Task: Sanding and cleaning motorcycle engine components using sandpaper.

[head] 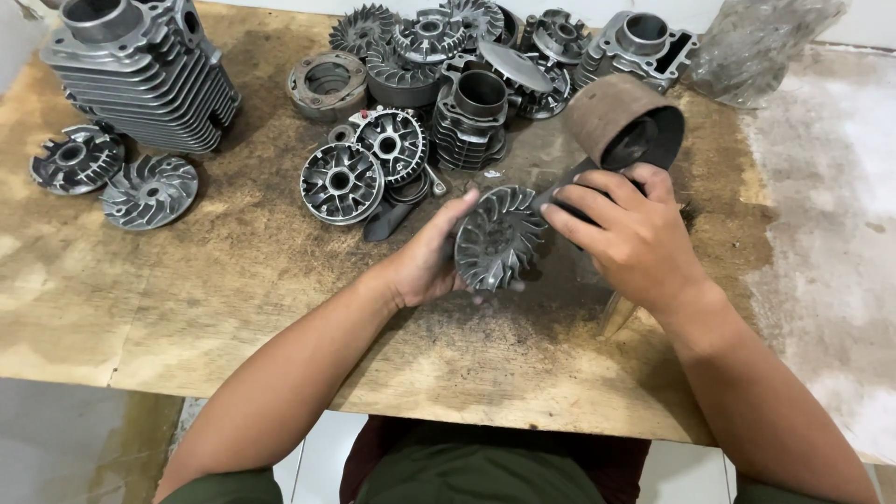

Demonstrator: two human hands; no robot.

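My left hand [427, 257] grips a grey finned metal pulley disc [497, 238], held on edge just above the wooden table [233, 280]. My right hand [627, 229] is closed around a dark belt [560, 194] that runs from the disc up to a rusty brown drum [618, 114] at the back right. The fingers of the right hand press the belt against the disc's right side. The drum's open mouth faces me and the belt goes into it.
A large finned engine cylinder [140, 70] stands at the back left, with two finned discs [149, 191] before it. Several more discs, clutch parts and cylinders [467, 112] crowd the back centre. A plastic bag [756, 42] lies at the back right.
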